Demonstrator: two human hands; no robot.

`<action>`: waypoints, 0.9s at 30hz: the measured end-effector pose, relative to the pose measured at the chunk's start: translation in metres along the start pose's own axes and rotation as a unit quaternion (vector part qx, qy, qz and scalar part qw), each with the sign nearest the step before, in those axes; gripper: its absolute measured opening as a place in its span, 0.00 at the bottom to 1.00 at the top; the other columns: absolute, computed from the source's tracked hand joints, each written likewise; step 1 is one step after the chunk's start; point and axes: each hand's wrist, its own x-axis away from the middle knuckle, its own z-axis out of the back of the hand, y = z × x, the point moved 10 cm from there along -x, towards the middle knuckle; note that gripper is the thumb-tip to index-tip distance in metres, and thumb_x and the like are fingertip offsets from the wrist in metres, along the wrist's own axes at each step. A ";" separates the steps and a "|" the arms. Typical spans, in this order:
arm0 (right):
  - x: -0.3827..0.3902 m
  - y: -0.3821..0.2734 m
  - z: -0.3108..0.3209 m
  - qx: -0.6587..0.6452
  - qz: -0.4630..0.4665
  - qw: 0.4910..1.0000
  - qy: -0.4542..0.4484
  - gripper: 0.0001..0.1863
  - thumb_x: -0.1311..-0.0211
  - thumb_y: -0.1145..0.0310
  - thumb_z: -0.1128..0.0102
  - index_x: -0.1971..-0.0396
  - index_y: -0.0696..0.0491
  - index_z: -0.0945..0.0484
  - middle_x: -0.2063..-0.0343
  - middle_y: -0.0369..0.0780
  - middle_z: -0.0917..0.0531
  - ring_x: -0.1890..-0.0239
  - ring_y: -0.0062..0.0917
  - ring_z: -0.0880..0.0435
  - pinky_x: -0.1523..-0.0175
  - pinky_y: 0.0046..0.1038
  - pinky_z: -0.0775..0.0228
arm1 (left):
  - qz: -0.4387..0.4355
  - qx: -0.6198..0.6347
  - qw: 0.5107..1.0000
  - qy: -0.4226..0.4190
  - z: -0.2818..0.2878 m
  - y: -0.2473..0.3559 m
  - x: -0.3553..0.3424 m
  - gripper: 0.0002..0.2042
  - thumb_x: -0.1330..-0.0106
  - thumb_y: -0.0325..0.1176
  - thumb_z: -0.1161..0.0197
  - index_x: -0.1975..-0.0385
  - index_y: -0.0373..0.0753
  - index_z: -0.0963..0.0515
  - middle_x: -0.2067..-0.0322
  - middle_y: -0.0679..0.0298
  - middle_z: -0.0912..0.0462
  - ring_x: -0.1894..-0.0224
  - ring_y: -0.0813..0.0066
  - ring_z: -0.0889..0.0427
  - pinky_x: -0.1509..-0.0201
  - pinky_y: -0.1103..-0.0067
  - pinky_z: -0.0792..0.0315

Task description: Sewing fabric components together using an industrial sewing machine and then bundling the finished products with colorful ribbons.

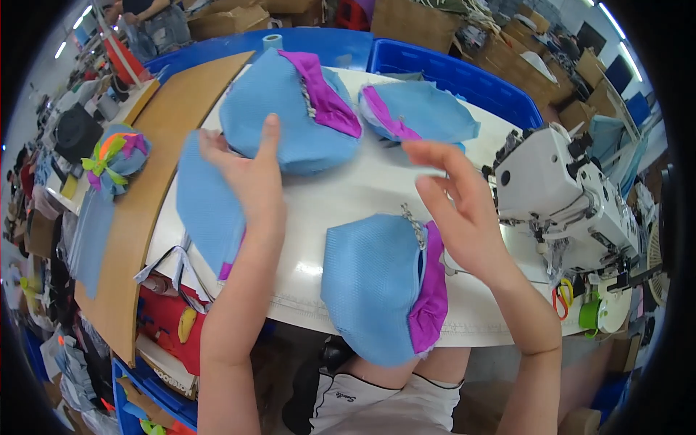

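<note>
My left hand (249, 168) is over the lower left edge of a blue mesh fabric piece with a purple strip (279, 109); its thumb and fingers are spread apart. Beneath that wrist lies a flat blue mesh panel (206, 199) with a purple corner. Fingers apart, my right hand (460, 210) hovers empty between the sewing machine (544, 174) and the pieces. Below it, a blue mesh piece with purple trim (373, 283) and a patterned cord hangs over the table's near edge. Another blue and purple piece (428, 109) lies at the back.
The white sewing table (304, 243) has a wooden board (170, 123) on its left and a blue bin (464, 72) behind. Scissors with red and yellow handles (562, 297) and a green spool-like item (591, 314) are at the right. A colourful fabric bundle (116, 159) sits at the left.
</note>
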 end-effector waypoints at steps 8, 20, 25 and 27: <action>0.114 0.046 0.031 0.130 -0.114 0.985 0.027 0.35 0.44 0.60 0.26 0.40 0.59 0.31 0.53 0.41 0.20 0.50 0.28 0.23 0.45 0.33 0.31 | -0.212 0.053 0.974 -0.059 -0.014 0.078 0.043 0.29 0.37 0.34 0.28 0.40 0.32 0.34 0.41 0.56 0.28 0.41 0.71 0.29 0.37 0.75 0.38; 0.131 0.059 0.009 -0.022 -0.124 0.992 0.000 0.45 0.44 0.59 0.26 0.33 0.62 0.41 0.46 0.45 0.22 0.46 0.29 0.21 0.46 0.29 0.27 | -0.207 -0.382 0.618 -0.656 -0.095 0.034 0.212 0.42 0.52 0.36 0.21 0.33 0.47 0.35 0.30 0.53 0.43 0.32 0.46 0.35 0.33 0.62 0.36; 0.143 0.089 0.002 -0.443 -0.366 0.816 -0.063 0.29 0.29 0.61 0.38 0.37 0.62 0.34 0.47 0.40 0.20 0.46 0.21 0.20 0.44 0.25 0.25 | -0.186 -0.218 0.625 -0.726 -0.105 0.055 0.229 0.49 0.55 0.28 0.19 0.30 0.49 0.40 0.29 0.57 0.41 0.33 0.52 0.33 0.40 0.63 0.28; 0.155 0.091 0.001 -0.493 -0.401 0.768 -0.074 0.17 0.29 0.62 0.38 0.50 0.59 0.24 0.58 0.35 0.16 0.55 0.15 0.18 0.45 0.25 0.25 | -0.088 -0.191 0.644 -0.735 -0.113 0.059 0.226 0.49 0.55 0.30 0.19 0.30 0.49 0.39 0.29 0.57 0.41 0.34 0.57 0.32 0.40 0.66 0.28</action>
